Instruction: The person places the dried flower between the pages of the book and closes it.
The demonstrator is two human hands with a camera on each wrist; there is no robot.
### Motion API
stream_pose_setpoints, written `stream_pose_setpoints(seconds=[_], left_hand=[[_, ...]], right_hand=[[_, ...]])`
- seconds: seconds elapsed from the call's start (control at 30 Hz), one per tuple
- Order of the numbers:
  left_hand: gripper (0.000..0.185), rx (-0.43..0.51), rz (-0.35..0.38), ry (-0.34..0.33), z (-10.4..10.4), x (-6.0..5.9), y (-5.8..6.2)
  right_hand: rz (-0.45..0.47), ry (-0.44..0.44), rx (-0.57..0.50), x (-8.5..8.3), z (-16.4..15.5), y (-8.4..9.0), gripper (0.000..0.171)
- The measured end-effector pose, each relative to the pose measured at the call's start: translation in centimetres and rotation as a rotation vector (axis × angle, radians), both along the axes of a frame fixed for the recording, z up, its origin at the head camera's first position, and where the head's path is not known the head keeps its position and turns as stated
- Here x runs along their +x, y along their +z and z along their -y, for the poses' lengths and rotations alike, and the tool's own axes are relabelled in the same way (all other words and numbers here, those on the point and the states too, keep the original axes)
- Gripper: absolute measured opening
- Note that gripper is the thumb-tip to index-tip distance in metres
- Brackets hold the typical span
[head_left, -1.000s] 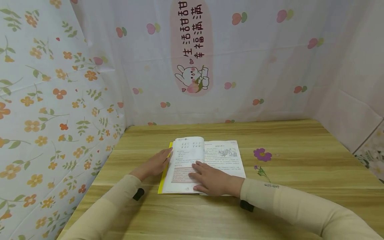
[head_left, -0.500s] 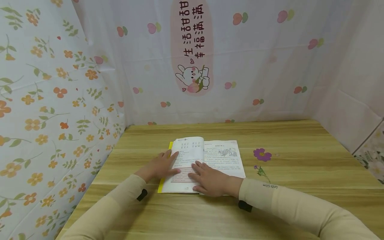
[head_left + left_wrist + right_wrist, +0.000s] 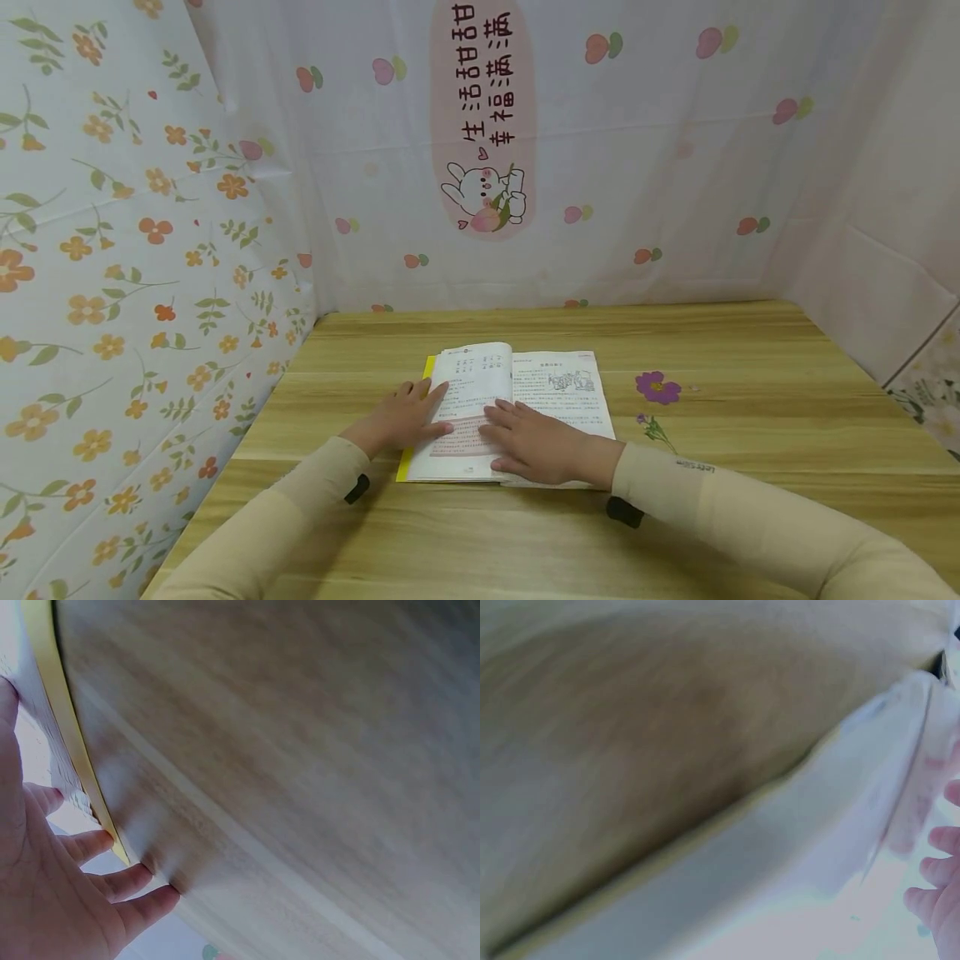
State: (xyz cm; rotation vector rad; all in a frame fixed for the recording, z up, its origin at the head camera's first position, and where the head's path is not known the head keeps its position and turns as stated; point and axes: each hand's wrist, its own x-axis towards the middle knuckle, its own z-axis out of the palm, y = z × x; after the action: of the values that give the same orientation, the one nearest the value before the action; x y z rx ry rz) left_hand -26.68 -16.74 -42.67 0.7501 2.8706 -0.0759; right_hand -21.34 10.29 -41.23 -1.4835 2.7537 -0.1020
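An open book (image 3: 472, 375) with a yellow cover lies on the wooden table; its left page curves up toward the spine. My left hand (image 3: 401, 414) rests at the outer left edge, thumb and index finger over the page. In the left wrist view, the other fingertips of the left hand (image 3: 60, 892) reach the yellow cover edge (image 3: 75, 742) and the table beside it. Near the spine, my right hand (image 3: 536, 446) lies with fingers extended, fingertips on the left page and palm over the right page. The right wrist view shows only part of the right hand (image 3: 945, 877).
To the right of the book are a purple flower (image 3: 658, 387) and a small stemmed flower (image 3: 654, 428), both flat against the wooden table (image 3: 750, 383). A printed curtain (image 3: 637, 167) hangs behind the table, and a floral one (image 3: 150, 292) on the left.
The left hand has slid right from the book's outer edge, bringing its thumb and index finger over the left page. The right hand has shifted very slightly right.
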Motion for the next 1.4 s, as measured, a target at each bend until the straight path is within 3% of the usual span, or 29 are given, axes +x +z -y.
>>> stream_pose_setpoints(seconds=[0.27, 0.53, 0.73, 1.0, 1.17, 1.4], left_hand=[[0.08, -0.006, -0.018, 0.001, 0.0, -0.2, -0.1], [0.08, 0.005, -0.016, -0.017, 0.3, 0.0, 0.1], [0.079, 0.017, -0.022, -0.022, 0.3, 0.1, 0.0], [0.079, 0.013, -0.023, -0.021, 0.3, 0.2, 0.0], [0.078, 0.031, -0.021, -0.035, 0.2, 0.4, 0.3], [0.078, 0.039, -0.004, -0.032, 0.1, 0.4, 0.3]], right_hand=[[0.038, -0.151, -0.227, 0.1, -4.0, 2.0, 0.056], [0.187, -0.377, -0.561, 0.4, -9.0, 2.3, 0.05], [0.3, -0.542, -0.746, 1.1, -12.6, 2.3, 0.043], [0.381, -0.755, -0.799, 2.2, -16.2, 1.5, 0.05], [0.405, -0.816, -0.766, 2.7, -17.6, 0.0, 0.048], [0.339, -0.852, -0.685, 2.9, -18.4, -1.7, 0.036]])
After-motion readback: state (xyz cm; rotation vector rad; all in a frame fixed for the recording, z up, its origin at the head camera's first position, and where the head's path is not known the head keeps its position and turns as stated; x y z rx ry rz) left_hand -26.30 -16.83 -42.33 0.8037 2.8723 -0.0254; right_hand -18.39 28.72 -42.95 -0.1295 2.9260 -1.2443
